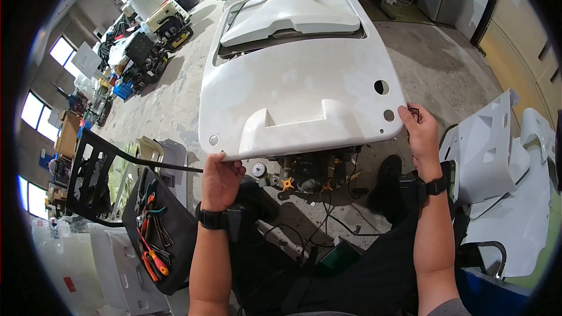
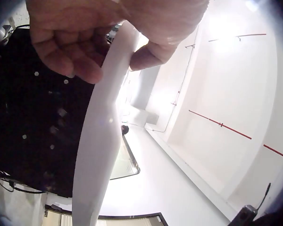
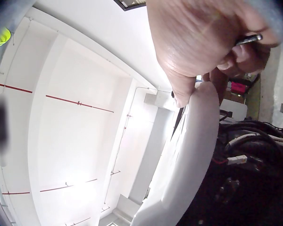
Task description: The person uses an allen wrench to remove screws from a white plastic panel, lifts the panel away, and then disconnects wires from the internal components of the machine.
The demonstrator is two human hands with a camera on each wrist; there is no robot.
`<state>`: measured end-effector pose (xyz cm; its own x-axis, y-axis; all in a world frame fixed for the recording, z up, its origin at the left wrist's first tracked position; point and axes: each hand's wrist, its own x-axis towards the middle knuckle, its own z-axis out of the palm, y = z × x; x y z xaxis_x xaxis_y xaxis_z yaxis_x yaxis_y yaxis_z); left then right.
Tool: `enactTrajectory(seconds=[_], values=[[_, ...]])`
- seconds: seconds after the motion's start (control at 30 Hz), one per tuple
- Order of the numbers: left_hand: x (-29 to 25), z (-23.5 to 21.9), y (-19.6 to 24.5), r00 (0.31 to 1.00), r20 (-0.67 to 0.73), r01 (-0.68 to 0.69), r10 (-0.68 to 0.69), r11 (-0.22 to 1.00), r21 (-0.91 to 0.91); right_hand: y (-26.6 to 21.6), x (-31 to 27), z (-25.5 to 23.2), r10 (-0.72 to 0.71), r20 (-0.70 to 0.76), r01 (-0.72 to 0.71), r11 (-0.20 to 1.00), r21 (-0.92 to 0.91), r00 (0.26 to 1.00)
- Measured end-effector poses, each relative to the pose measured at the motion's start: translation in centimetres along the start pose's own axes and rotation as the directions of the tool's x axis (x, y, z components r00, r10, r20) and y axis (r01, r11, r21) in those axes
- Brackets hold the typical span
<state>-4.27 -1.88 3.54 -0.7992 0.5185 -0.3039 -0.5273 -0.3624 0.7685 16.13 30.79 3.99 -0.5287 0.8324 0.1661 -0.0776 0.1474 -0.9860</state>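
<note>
A large white panel (image 1: 293,82) with a raised section and round holes lies over a dark machine (image 1: 310,169). At its near left corner the left hand (image 1: 221,182) pinches the edge, thumb on top and fingers beneath; the left wrist view shows this hand (image 2: 118,28) across the panel's rim (image 2: 101,127). The right hand (image 1: 421,137) grips the near right corner. In the right wrist view the thumb of the right hand (image 3: 207,42) lies on the panel's outer face (image 3: 188,150), and a small metal rod (image 3: 249,39) shows among its curled fingers.
A black tool pouch (image 1: 167,228) with pliers and screwdrivers is at the left, beside a black frame (image 1: 88,175). White shells (image 1: 492,146) stand at the right. Cables (image 1: 316,228) lie on the floor between the person's legs.
</note>
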Motion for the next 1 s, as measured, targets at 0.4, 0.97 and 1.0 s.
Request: enactTrajectory(seconds=[0.4,0.97,1.0], values=[[0.2,-1.0,-1.0,1.0,0.029,-0.003,0.007,0.99,-0.144,0.1,0.0,0.0,-0.002,0.012,0.002,1.0,0.006,1.0],[0.6,-0.2,-0.7,0.992,0.124,0.039,-0.024,0.992,-0.118,0.0,0.0,-0.1,0.024,0.013,-0.024,1.0,0.0,1.0],[0.6,-0.2,-0.7,0.992,0.122,0.034,-0.02,0.993,-0.111,0.0,0.0,-0.1,0.025,0.013,-0.025,1.0,0.005,1.0]])
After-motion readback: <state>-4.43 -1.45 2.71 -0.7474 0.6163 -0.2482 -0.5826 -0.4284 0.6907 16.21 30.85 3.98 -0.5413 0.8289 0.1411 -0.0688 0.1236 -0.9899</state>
